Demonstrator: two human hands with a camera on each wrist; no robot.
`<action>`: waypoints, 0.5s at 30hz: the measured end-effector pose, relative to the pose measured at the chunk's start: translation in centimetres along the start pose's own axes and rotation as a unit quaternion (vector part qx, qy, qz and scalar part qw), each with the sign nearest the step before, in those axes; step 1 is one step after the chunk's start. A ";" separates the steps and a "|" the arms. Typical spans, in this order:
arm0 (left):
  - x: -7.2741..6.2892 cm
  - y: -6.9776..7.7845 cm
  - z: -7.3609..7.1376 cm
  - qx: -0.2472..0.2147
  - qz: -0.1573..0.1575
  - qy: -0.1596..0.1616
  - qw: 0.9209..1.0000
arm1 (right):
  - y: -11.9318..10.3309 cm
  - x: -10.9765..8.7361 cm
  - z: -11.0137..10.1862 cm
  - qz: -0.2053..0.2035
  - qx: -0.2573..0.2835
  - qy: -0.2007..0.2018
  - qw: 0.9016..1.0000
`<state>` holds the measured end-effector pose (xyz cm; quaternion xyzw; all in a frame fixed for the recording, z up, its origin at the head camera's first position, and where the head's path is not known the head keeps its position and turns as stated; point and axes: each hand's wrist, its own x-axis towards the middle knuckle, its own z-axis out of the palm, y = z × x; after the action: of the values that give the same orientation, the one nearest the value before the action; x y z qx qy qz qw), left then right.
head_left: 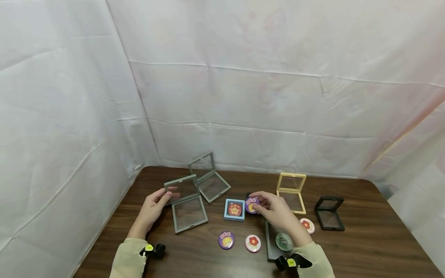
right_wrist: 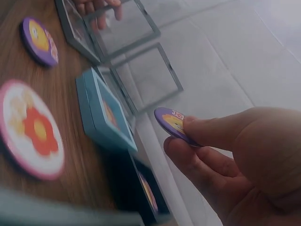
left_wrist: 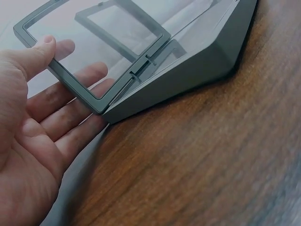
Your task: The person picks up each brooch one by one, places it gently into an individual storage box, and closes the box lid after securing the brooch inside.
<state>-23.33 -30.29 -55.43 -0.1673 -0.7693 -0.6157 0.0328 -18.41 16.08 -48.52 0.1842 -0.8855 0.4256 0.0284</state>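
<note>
**pinching a purple badge, steadying an open gray frame**

in the head view, pinching the purple badge [head_left: 251,205] between thumb and fingers of the right hand [head_left: 273,208], just right of the blue case [head_left: 234,210], below the center of the frame. with the left hand [head_left: 156,204], gripping the gray frame [head_left: 187,199] at one side of its raised lid, left of center. unable to see all of the green badge [head_left: 283,241] at lower right, partly covered by the right forearm [head_left: 300,234].

in the left wrist view, grasping the lid at upper left, thumb in front, fingers behind. probably light and stiff at the rim, delicate across the clear film [left_wrist: 84,47]; best held by the rim. cut off at the top edge, so not traceable to its far end.

in the right wrist view, holding the badge right of center. likely light, rigid and slick-faced; best taken by the edge. partly hidden under the thumb. hard to make out at lower center: contents of the dark case [right_wrist: 123,176].
</note>
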 end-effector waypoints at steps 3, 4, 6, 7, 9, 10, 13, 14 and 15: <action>0.0 0.0 0.0 0.001 -0.004 0.002 1.000 | -0.5 0.6 0.8 -0.016 0.000 -0.009 1.000; 0.1 0.0 0.0 0.002 -0.004 0.002 1.000 | -0.7 0.7 1.0 -0.021 -0.003 -0.012 1.000; 0.1 0.1 -0.1 0.003 -0.005 0.001 1.000 | -1.0 1.1 1.5 -0.022 -0.005 -0.017 1.000; 0.0 0.1 -0.1 0.004 -0.005 -0.001 1.000 | -1.1 1.2 1.7 -0.022 -0.006 -0.019 1.000; 0.0 0.2 -0.1 0.004 -0.007 -0.001 1.000 | -1.4 1.5 2.1 -0.021 -0.006 -0.024 0.999; 0.0 0.2 -0.1 0.004 -0.009 -0.001 1.000 | -1.6 1.7 2.3 -0.020 -0.004 -0.026 0.999; -0.1 0.3 -0.2 0.001 -0.014 -0.001 1.000 | -2.0 2.1 2.8 -0.018 0.005 -0.033 0.999; -0.1 0.4 -0.2 0.000 -0.015 0.000 1.000 | -2.1 2.2 3.0 -0.019 0.007 -0.035 0.999; 0.0 0.4 -0.2 0.000 -0.015 -0.001 1.000 | -2.2 2.3 3.2 -0.018 0.011 -0.038 0.999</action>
<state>-23.21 -30.44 -55.03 -0.1562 -0.7716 -0.6162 0.0229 -19.47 11.65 -48.46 0.2161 -0.8779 0.4273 0.0001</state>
